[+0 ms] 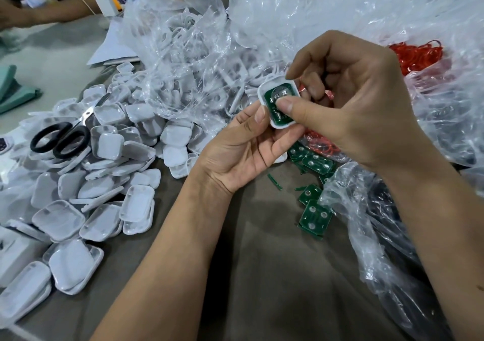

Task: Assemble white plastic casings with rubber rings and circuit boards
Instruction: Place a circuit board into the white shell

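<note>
So, a table (262,275) is seen buried in clear bags (183,39) and loose white casings (104,183), kept within reach. One casing (264,89) is cradled in the left hand (243,152) grip, fingers curled round it, while its green circuit board (273,100) is pinned by the right hand (353,100) thumb, probably for seating. Any rubber ring there can't be made out
</note>
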### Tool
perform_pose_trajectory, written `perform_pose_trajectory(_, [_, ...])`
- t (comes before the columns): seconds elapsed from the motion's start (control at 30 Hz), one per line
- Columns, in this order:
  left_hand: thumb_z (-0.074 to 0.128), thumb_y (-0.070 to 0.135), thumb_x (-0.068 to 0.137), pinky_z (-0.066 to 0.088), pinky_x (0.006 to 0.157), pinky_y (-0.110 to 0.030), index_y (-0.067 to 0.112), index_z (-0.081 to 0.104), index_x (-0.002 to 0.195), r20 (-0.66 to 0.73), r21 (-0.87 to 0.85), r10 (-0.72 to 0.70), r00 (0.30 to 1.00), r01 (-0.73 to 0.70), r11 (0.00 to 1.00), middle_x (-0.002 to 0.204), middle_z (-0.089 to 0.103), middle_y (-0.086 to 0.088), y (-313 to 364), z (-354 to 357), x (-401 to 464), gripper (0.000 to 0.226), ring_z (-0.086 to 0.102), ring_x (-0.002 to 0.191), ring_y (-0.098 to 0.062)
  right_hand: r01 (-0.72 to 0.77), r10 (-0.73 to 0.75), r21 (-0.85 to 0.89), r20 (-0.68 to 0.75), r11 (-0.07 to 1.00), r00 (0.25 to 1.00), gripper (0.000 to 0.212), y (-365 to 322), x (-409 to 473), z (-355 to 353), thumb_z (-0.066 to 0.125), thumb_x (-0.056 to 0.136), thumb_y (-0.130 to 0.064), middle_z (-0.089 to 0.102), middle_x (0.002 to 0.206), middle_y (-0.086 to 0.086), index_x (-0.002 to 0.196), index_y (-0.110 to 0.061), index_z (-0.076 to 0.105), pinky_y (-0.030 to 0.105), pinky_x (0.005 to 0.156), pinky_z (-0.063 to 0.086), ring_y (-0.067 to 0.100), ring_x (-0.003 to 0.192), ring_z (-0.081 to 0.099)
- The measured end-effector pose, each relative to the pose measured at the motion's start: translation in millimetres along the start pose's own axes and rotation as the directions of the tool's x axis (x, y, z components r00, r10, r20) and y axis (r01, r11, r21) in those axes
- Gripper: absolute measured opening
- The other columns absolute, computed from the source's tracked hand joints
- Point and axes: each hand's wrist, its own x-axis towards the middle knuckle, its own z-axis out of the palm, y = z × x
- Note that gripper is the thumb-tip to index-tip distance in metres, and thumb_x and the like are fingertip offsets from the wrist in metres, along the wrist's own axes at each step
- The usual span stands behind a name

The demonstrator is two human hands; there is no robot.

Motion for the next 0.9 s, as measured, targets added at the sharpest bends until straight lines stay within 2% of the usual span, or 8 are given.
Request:
perform_pose_trajectory(0.17, [0.092, 0.005, 0.064, 0.062, 0.085, -0.036, -0.002, 0.078, 0.102, 0.018, 0.023, -0.002, 1.000, 0.002, 1.000, 0.106, 0.076, -0.018, 0.9, -1.3, -0.3, 0.040, 0.075, 0.100, -0.028, 0.047, -0.049, -0.171, -0.007, 0.984, 0.999, 0.019, -3.1, -2.5, -1.9, 0.082, 0.088, -0.018, 0.052, 0.070, 0.000, 0.104, -0.010, 0.075, 0.023, 0.054, 0.039, 0.011, 0.059, 0.048])
perform_pose_trajectory(0.27, [0.092, 0.006, 0.062, 0.062, 0.084, -0.036, -0.001, 0.078, 0.100, -0.006, 0.036, 0.002, 1.000, -0.002, 0.999, 0.104, 0.077, -0.018, 0.2, -1.9, 0.7, 0.041, 0.076, 0.097, -0.028, 0.094, -0.099, -0.307, -0.002, 0.947, 0.995, 0.017, -5.1, -2.0, -3.0, 0.080, 0.091, -0.024, 0.054, 0.073, -0.005, 0.104, -0.014, 0.077, 0.019, 0.055, 0.037, 0.015, 0.060, 0.049])
perform_pose_trajectory(0.43, [0.096, 0.006, 0.056, 0.063, 0.081, -0.037, -0.001, 0.077, 0.100, -0.035, 0.050, 0.011, 0.999, -0.009, 0.999, 0.102, 0.076, -0.017, 0.3, -3.9, 2.7, 0.048, 0.076, 0.094, -0.028, 0.131, -0.139, -0.431, 0.013, 0.893, 0.990, 0.019, -4.9, -0.5, -4.0, 0.079, 0.092, -0.029, 0.057, 0.072, 0.004, 0.103, -0.013, 0.078, 0.024, 0.056, 0.039, 0.018, 0.061, 0.051])
perform_pose_trajectory(0.6, [0.092, 0.006, 0.063, 0.062, 0.087, -0.036, -0.003, 0.077, 0.102, -0.017, 0.039, 0.014, 1.000, -0.013, 0.999, 0.106, 0.076, -0.017, 1.0, -3.1, 2.5, 0.043, 0.076, 0.098, -0.027, 0.119, -0.138, -0.406, -0.016, 0.906, 0.990, 0.022, -3.2, -0.8, -3.8, 0.081, 0.090, -0.029, 0.058, 0.073, 0.003, 0.104, -0.012, 0.076, 0.020, 0.054, 0.037, 0.015, 0.058, 0.049])
perform_pose_trajectory(0.73, [0.092, 0.003, 0.062, 0.062, 0.085, -0.037, -0.005, 0.076, 0.101, -0.019, 0.019, 0.018, 1.000, -0.018, 1.000, 0.106, 0.076, -0.020, 0.3, -2.4, 2.6, 0.043, 0.076, 0.097, -0.030, 0.090, -0.111, -0.319, -0.049, 0.944, 0.993, 0.025, -1.0, -2.1, -2.7, 0.083, 0.088, -0.026, 0.057, 0.070, 0.001, 0.102, -0.009, 0.072, 0.023, 0.050, 0.039, 0.014, 0.055, 0.048])
perform_pose_trajectory(0.9, [0.095, 0.005, 0.057, 0.063, 0.084, -0.038, -0.008, 0.074, 0.104, -0.052, 0.024, 0.019, 0.998, -0.018, 1.000, 0.110, 0.073, -0.025, 0.2, -2.3, 3.5, 0.053, 0.075, 0.098, -0.032, 0.057, -0.072, -0.210, -0.064, 0.976, 0.995, 0.021, 1.0, -2.9, 0.1, 0.084, 0.087, -0.019, 0.057, 0.066, 0.003, 0.092, -0.005, 0.068, 0.024, 0.051, 0.040, 0.011, 0.054, 0.050])
